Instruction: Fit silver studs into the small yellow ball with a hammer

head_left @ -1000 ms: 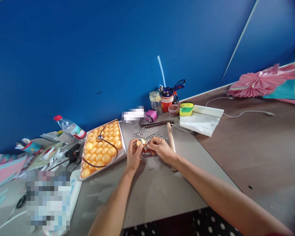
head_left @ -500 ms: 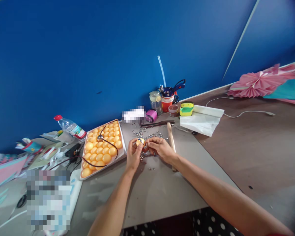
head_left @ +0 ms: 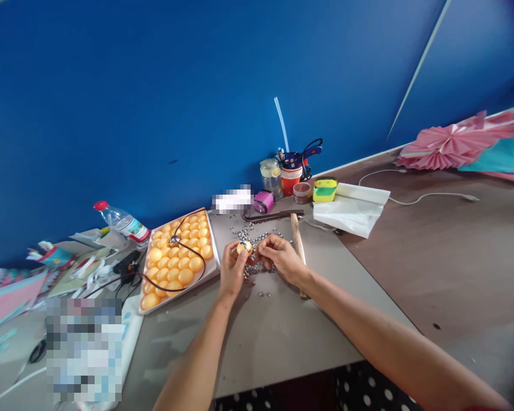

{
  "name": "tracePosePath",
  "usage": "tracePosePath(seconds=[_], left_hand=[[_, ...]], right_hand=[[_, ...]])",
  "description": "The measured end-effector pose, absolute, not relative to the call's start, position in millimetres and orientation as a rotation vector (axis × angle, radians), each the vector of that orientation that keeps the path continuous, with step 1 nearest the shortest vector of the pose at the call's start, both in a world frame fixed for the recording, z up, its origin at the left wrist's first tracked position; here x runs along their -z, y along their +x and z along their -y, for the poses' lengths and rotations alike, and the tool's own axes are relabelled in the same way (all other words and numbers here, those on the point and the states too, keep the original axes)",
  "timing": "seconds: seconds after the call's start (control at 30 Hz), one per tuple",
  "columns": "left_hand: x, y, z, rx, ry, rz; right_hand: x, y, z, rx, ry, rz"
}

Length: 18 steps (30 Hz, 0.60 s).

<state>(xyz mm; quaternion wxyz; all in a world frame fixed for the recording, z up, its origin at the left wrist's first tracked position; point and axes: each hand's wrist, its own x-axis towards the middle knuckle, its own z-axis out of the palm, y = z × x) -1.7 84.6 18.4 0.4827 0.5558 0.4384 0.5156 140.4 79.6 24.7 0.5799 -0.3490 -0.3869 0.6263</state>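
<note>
My left hand (head_left: 232,267) is closed round a small orange ball (head_left: 244,247), held just above the grey table (head_left: 265,337). My right hand (head_left: 279,257) is pinched beside the ball, fingertips nearly touching it; what they hold is too small to make out. Under and beyond both hands lies a scatter of small silver beads (head_left: 257,237). A white tray (head_left: 214,260) filled with several orange balls sits just left of my left hand, with a black cable (head_left: 184,285) looped over it.
A wooden stick (head_left: 297,242) and a dark tool (head_left: 274,215) lie past the beads. Jars, a cup of tools (head_left: 292,174), white paper (head_left: 351,211), a water bottle (head_left: 122,221) and craft clutter line the blue wall. Pink paper fans (head_left: 454,142) lie far right.
Both hands have shifted very slightly, the right fingers rising a little beside the ball. Nothing else moved.
</note>
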Motion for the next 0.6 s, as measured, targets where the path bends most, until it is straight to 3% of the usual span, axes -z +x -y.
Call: tracePosePath(seconds=[0.33,0.6], left_hand=[[-13.1,-4.3,-86.2,-1.243,1.354,-1.054],[-15.5,-2.2,-84.8,-1.225,1.309,-0.976]], right_hand=[[-20.7,136.9,-77.9,-1.598,-0.702,1.002],[-15.3,132.3,-79.1,-1.47,-0.814,1.073]])
